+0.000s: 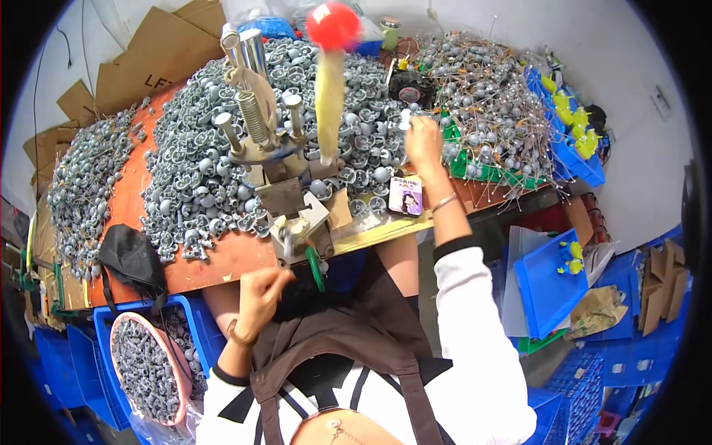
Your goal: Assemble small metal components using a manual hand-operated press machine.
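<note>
My left hand is closed in a pinch just in front of the hand press, near its metal fixture. What the fingers hold, if anything, is too small to make out. My right hand reaches over the table's right half, fingers closed beside a small white thing; I cannot tell whether they grip it. The press's lever handle, wrapped in yellow, stands upright with a blurred red ball knob on top. A large heap of grey moulded plastic parts surrounds the press.
Right of the heap, a green tray bears grey balls on thin pins. A small printed tin lies near the front edge. At left are a black pouch and a pink basket of grey parts. A blue tray stands right.
</note>
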Motion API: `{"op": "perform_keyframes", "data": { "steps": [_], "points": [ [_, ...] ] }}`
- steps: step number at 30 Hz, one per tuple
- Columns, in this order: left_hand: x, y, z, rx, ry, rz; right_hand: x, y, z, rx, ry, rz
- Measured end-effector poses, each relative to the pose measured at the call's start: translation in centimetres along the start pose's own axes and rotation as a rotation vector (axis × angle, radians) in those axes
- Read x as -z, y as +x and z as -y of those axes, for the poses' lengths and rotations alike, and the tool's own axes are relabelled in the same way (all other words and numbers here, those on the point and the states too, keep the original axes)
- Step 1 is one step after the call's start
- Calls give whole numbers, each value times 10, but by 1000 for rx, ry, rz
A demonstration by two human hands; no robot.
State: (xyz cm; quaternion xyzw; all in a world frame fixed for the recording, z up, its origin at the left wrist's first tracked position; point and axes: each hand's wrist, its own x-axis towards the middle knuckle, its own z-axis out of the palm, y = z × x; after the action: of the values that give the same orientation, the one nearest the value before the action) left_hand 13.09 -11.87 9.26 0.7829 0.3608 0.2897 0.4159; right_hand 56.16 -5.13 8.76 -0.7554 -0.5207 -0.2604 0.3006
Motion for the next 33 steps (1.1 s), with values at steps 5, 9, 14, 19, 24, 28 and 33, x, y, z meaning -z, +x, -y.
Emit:
{"op": "perform_keyframes", "data": {
  "steps": [5,9,14,19,24,28,33],
  "points": [
    [41,-57,22,402,-318,314,-17,15,-57,178,-496,213],
    [31,-43,33,208,139,-32,17,45,-14,-55,157,-74],
    [4,46,34,-285,279,-355,32,64,-3,-35,215,-206],
    [4,116,64,-441,532,-63,72,81,30,-199,619,-256],
    [15,133,67,-494,748,169,125,63,57,-231,986,-32],
    [19,127,93,-548,817,81,144,22,83,-202,1057,70],
    [22,106,76,-459,767,-41,159,-35,97,-260,1456,239]
  ]
}}
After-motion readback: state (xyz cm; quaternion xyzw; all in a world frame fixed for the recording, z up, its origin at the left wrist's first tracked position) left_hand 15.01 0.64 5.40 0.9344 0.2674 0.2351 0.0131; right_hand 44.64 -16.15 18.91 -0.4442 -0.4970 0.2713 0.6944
